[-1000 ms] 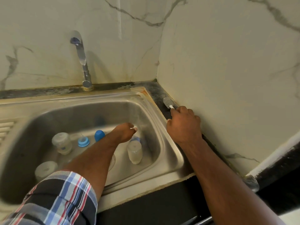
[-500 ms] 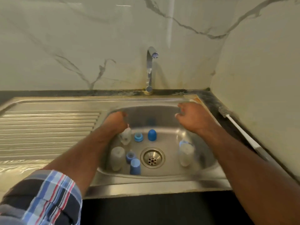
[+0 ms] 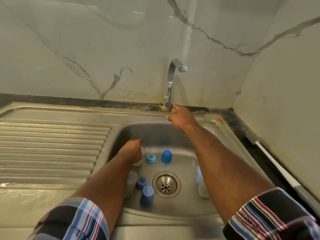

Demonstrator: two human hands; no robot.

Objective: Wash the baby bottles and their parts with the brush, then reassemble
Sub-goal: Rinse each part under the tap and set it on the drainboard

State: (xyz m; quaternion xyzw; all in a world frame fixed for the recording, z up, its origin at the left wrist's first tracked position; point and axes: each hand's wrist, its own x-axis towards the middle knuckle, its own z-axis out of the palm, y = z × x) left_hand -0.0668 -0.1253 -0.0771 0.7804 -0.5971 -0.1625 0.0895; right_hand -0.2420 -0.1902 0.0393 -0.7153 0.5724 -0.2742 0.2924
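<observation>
Right hand (image 3: 181,118) now at tap (image 3: 170,84), sink (image 3: 173,215) (bottles inside)

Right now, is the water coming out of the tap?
Off. No stream falls from the tap spout. The right hand reaches toward its base, near the handle.

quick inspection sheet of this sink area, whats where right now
surface: steel sink with ribbed drainboard, no water running
job's things: blue caps, blue ring, bottle in the basin; bottle brush on the counter by the right wall
clutter: nothing seen
hands: left hand grips a clear part low in the basin; right hand reaches at the tap base
cables: nothing seen
surroundings: marble-look wall tiles
</observation>
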